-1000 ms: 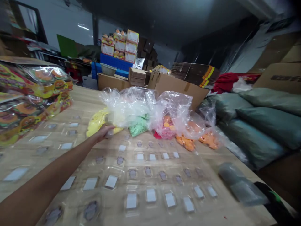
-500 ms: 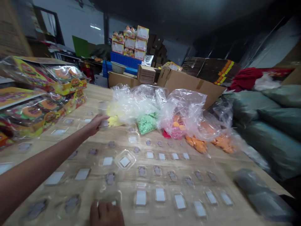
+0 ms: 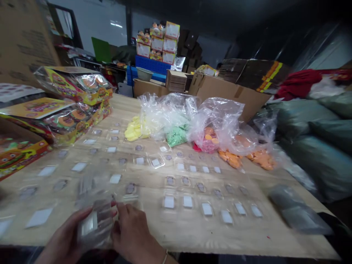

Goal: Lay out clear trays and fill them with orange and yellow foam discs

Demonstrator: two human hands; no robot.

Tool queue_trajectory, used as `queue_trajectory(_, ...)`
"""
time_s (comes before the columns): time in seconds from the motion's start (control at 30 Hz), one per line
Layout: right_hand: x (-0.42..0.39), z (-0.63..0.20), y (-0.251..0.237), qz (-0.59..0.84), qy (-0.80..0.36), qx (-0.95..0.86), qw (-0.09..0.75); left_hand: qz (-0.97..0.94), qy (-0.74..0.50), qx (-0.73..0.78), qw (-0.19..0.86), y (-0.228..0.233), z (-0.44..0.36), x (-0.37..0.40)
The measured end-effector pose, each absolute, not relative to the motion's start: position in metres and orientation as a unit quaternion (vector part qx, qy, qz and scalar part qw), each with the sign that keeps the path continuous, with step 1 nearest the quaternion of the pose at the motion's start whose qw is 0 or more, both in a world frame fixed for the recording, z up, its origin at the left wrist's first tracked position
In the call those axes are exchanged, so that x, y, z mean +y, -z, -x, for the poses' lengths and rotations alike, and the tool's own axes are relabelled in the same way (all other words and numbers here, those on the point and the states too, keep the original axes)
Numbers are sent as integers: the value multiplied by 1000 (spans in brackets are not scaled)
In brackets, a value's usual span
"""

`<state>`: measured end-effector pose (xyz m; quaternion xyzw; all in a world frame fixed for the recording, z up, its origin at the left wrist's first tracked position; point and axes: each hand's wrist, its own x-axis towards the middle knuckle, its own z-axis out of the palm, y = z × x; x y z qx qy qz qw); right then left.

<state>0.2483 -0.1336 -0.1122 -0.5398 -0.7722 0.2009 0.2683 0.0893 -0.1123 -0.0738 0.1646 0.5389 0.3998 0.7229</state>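
At the front edge of the table my left hand (image 3: 64, 236) is wrapped round some clear plastic blister packs (image 3: 96, 225), one showing a white square. From the other side my right hand (image 3: 134, 227) grips the packs' edge, with its fingers curled and close together. Blur hides how many packs are held. On the table about my hands lie rows of open clear packs, some with white squares (image 3: 38, 217) and others with greyish shapes (image 3: 130, 188).
Across the back lie plastic bags with yellow pieces (image 3: 133, 128), green pieces (image 3: 176, 135) and orange pieces (image 3: 230, 158). Burger-printed display boxes (image 3: 59, 117) stand at left. A grey plastic bundle (image 3: 299, 209) lies at right, before large sacks (image 3: 308, 157).
My left hand has come back from beside the yellow pieces to the table's front, now holding packs. My right hand has met it there. The view has shifted slightly.
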Motion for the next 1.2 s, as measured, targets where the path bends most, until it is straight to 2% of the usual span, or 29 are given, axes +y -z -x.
queue_trajectory(0.1, -144, -253, 110, 548, -192, -757, 301, -151, -412, 560, 703, 70, -101, -131)
queue_trajectory(0.3, -138, -269, 109, 575, -186, -683, 410, -113, -345, 513, 778, 54, -112, -121)
queue_trajectory(0.47, -131, -275, 112, 550, -276, -575, 539, -233, -347, 507, 754, 53, -116, -118)
queue_trajectory(0.57, -131, -283, 111, 541, -328, -505, 588, -285, -359, 499, 736, 56, -122, -121)
queue_trajectory(0.8, -125, -305, 105, 519, -329, -525, 589, -296, -374, 496, 726, 58, -140, -110)
queue_trajectory(0.93, -101, -328, 70, 491, -317, -544, 602, -280, -389, 503, 719, 66, -149, -102)
queue_trajectory(1.07, -93, -356, 25, 481, -250, -532, 650, -195, -397, 546, 711, 75, -151, -106)
queue_trajectory(1.2, -136, -361, 20, 487, -139, -633, 585, -167, -450, 555, 680, 72, -151, -116)
